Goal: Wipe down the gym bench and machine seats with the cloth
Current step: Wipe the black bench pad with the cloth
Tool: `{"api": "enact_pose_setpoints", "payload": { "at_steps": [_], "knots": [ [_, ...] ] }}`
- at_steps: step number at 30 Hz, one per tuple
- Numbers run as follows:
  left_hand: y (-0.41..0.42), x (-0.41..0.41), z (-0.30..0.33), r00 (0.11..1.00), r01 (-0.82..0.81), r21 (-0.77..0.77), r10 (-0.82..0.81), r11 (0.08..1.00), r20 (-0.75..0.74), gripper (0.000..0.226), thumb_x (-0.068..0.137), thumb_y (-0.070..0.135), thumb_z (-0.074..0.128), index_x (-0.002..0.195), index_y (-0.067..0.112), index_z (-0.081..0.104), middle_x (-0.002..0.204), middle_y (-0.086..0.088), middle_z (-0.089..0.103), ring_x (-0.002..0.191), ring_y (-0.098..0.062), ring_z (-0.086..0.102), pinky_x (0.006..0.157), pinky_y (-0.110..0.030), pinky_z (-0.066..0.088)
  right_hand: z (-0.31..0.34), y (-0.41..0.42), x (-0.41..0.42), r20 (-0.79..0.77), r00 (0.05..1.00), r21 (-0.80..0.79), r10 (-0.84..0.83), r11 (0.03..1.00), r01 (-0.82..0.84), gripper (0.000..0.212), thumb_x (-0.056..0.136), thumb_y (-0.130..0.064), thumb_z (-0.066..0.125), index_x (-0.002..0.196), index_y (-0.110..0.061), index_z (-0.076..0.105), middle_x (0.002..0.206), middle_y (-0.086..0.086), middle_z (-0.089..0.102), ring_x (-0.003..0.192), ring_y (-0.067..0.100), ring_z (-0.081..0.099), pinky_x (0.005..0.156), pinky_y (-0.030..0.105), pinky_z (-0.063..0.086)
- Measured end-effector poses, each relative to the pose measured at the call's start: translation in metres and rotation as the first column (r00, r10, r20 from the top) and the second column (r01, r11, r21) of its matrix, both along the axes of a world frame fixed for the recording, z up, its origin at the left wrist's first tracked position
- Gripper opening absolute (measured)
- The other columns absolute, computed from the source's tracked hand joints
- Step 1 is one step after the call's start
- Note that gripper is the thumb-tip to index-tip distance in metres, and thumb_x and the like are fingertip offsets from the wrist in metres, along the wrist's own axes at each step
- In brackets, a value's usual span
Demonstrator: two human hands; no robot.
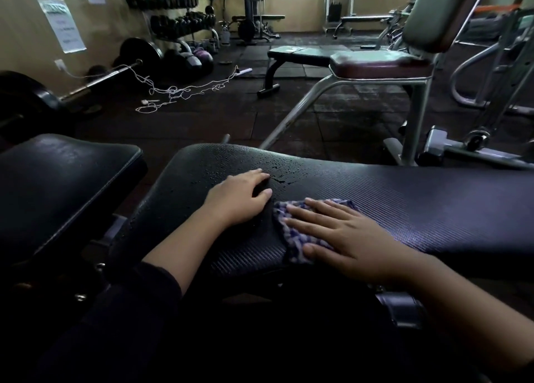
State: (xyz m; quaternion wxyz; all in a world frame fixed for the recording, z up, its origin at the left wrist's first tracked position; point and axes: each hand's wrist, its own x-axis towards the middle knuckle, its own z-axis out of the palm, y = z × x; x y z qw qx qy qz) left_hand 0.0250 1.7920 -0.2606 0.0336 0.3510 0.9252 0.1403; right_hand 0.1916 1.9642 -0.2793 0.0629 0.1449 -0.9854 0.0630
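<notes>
Head-camera view of a gym: a person pressed the right hand [344, 238], fingers straight and spread, flat on a purple-and-white checked cloth [300, 238] lying on the black textured pad of a gym bench [433, 209]. The left hand [239, 197] rested bare on the same pad just beside the cloth, its fingers loosely bent and holding nothing, apparently steadying the bench. Water droplets [260, 163] beaded on the pad beyond the left hand, toward its far edge, which suggested the wiping of this bench was under way and not finished. The next move would likely call for sweeping the cloth across the wet patch, with the left hand lifted out of the way. A second black pad [63, 180] sat to the left, and a machine seat [378, 64] with a maroon edge stood behind, both seemingly awaiting the cloth. Dumbbells [173, 9] lined the far wall.
</notes>
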Motion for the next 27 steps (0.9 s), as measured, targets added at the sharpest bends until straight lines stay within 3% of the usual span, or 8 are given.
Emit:
{"api": "enact_pose_setpoints", "payload": {
  "at_steps": [2, 4, 8, 12, 18, 22, 27],
  "knots": [
    [-0.004, -0.006, 0.000, 0.997, -0.051, -0.060, 0.048, 0.997, -0.061, 0.055, 0.098, 0.051, 0.037, 0.150, 0.031, 0.032, 0.159, 0.010, 0.022, 0.146, -0.010, 0.019, 0.119, -0.041, 0.014, 0.002, 0.025, 0.003, 0.028, 0.997, -0.019, 0.076, 0.997, -0.075, 0.054, 0.097, -0.061, 0.020, 0.147, -0.042, 0.027, 0.156, -0.022, 0.017, 0.147, 0.003, 0.007, 0.118, 0.024, 0.003],
    [-0.009, -0.012, -0.003, 0.994, -0.094, -0.080, 0.089, 0.992, -0.064, 0.061, 0.097, 0.058, 0.032, 0.151, 0.032, 0.027, 0.161, 0.009, 0.016, 0.148, -0.008, 0.011, 0.120, -0.044, 0.005, 0.008, 0.047, -0.006, 0.095, 0.994, -0.074, 0.061, 0.996, -0.054, 0.055, 0.094, -0.067, 0.020, 0.145, -0.047, 0.026, 0.155, -0.026, 0.016, 0.145, -0.003, 0.006, 0.119, 0.024, 0.006],
    [-0.011, -0.014, -0.010, 0.992, -0.123, -0.138, 0.117, 0.983, -0.056, 0.065, 0.095, 0.065, 0.020, 0.153, 0.038, 0.012, 0.162, 0.010, 0.002, 0.148, -0.007, -0.003, 0.119, -0.047, -0.006, 0.012, 0.057, -0.047, 0.147, 0.986, -0.032, -0.077, 0.996, 0.083, 0.066, 0.073, -0.088, -0.005, 0.134, -0.063, 0.000, 0.150, -0.035, -0.002, 0.144, -0.005, -0.005, 0.120, 0.028, 0.002],
    [-0.009, -0.015, -0.013, 0.989, -0.139, -0.161, 0.128, 0.977, -0.078, 0.060, 0.098, 0.060, 0.015, 0.153, 0.038, 0.007, 0.162, 0.010, -0.001, 0.148, -0.009, -0.005, 0.119, -0.050, -0.006, 0.008, 0.032, -0.074, 0.128, 0.990, 0.031, -0.066, 0.998, 0.063, 0.059, 0.072, -0.081, -0.005, 0.128, -0.068, -0.017, 0.152, -0.030, -0.014, 0.143, 0.001, -0.014, 0.113, 0.021, -0.009],
    [-0.006, -0.016, -0.015, 0.986, -0.162, -0.130, 0.155, 0.978, -0.067, 0.057, 0.102, 0.046, 0.013, 0.155, 0.028, 0.004, 0.162, 0.010, -0.003, 0.148, -0.009, -0.008, 0.119, -0.048, -0.007, 0.009, 0.022, -0.089, 0.158, 0.986, 0.017, -0.054, 0.998, 0.052, 0.056, 0.071, -0.085, -0.009, 0.125, -0.072, -0.014, 0.150, -0.032, -0.015, 0.144, 0.002, -0.015, 0.114, 0.022, -0.010],
    [-0.006, -0.016, -0.014, 0.985, -0.170, -0.105, 0.167, 0.980, -0.040, 0.055, 0.104, 0.041, 0.009, 0.155, 0.022, 0.001, 0.162, 0.011, -0.005, 0.147, -0.006, -0.009, 0.120, -0.043, -0.008, 0.012, 0.006, -0.135, 0.191, 0.974, 0.035, -0.121, 0.993, 0.117, 0.054, 0.089, -0.067, 0.013, 0.141, -0.059, -0.001, 0.157, -0.023, -0.006, 0.146, 0.007, -0.008, 0.120, 0.032, -0.003],
    [-0.008, -0.017, -0.015, 0.984, -0.175, -0.124, 0.169, 0.977, -0.056, 0.059, 0.102, 0.047, 0.012, 0.155, 0.024, 0.003, 0.162, 0.012, -0.003, 0.148, -0.006, -0.007, 0.120, -0.042, -0.007, 0.016, 0.024, -0.180, 0.228, 0.960, -0.033, -0.161, 0.984, 0.173, 0.052, 0.097, -0.059, 0.025, 0.147, -0.050, 0.013, 0.158, -0.020, 0.007, 0.147, 0.009, 0.006, 0.118, 0.032, 0.006]
  ]
}}
